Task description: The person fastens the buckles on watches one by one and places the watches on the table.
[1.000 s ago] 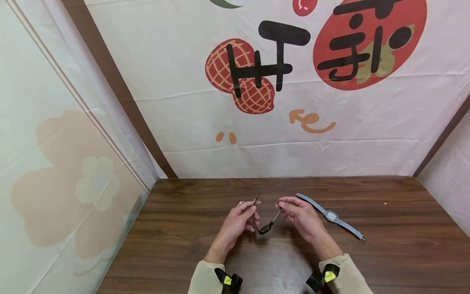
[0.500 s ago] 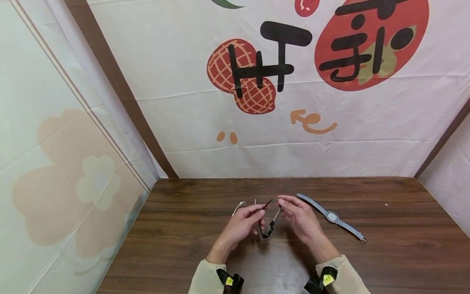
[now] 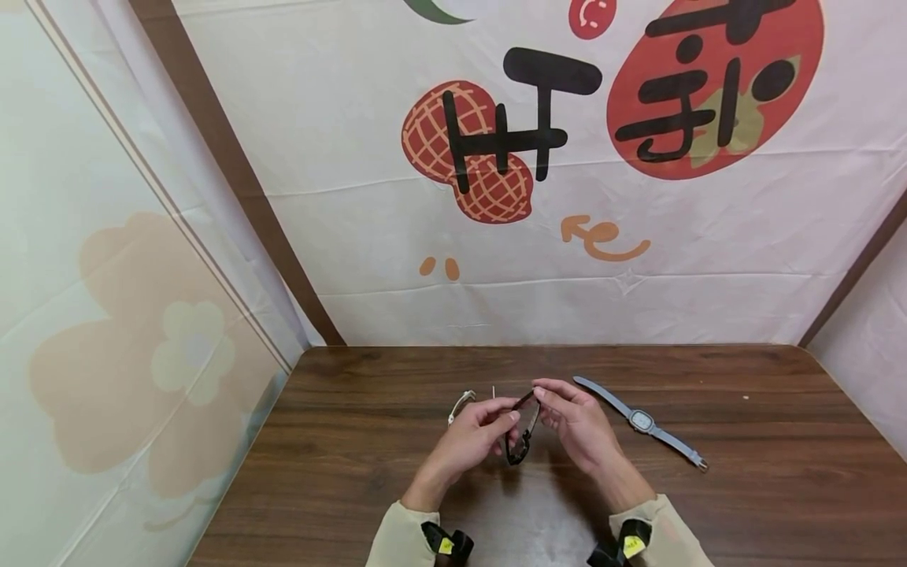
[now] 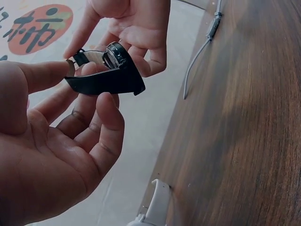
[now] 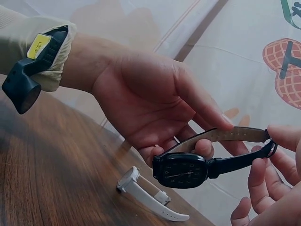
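A black wristwatch (image 3: 519,453) hangs over the table in a loop between both hands, its dial (image 5: 181,172) facing the right wrist camera. My left hand (image 3: 469,439) pinches the holed strap end (image 5: 240,134) between thumb and fingers. On the other side my right hand (image 3: 584,424) pinches the other strap near its buckle (image 5: 272,148). The strap tip meets the buckle there, close to the right fingertips. In the left wrist view the strap's black outer side (image 4: 101,82) faces the camera above the left palm (image 4: 51,160).
A white watch (image 5: 150,197) lies on the brown wooden table (image 3: 340,472), just beyond the left hand. To the right of the right hand is a light-blue watch (image 3: 641,421), laid out straight. A printed cloth (image 3: 397,315) hangs behind the table's back edge.
My left hand has moved right with its strap end, bringing it up to the buckle, so the watch now forms a closed loop. The white watch has come out from behind the left hand.
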`<state>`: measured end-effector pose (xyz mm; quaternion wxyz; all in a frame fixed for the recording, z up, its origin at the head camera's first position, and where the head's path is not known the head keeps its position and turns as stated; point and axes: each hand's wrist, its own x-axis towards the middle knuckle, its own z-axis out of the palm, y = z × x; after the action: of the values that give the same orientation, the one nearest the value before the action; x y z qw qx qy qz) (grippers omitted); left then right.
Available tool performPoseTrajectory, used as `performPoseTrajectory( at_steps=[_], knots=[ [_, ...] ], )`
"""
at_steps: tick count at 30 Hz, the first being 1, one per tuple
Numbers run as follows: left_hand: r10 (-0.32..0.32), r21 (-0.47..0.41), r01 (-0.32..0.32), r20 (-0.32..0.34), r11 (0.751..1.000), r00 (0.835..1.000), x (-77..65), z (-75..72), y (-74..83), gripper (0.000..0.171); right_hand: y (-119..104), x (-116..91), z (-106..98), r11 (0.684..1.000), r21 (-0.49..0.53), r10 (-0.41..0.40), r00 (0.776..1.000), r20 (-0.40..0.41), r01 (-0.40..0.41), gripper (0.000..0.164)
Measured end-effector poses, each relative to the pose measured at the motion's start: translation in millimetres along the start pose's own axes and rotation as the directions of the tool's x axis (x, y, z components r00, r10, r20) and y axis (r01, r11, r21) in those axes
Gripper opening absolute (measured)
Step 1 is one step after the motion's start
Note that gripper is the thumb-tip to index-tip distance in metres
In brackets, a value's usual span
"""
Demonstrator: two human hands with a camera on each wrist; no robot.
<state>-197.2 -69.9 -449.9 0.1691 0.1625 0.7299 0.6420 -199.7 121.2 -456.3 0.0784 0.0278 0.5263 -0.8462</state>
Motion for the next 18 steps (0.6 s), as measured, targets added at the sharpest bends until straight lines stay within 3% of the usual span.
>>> performPoseTrajectory(
  at_steps=[18],
  knots=[
    [0.029,-0.055,-0.028,0.023,0.998,0.999,0.7,2.7,-1.9,0.034,-0.2,-3.6,-0.3,0.999,0.0,-0.047,0.997,0.06,0.047,0.019]
  ],
)
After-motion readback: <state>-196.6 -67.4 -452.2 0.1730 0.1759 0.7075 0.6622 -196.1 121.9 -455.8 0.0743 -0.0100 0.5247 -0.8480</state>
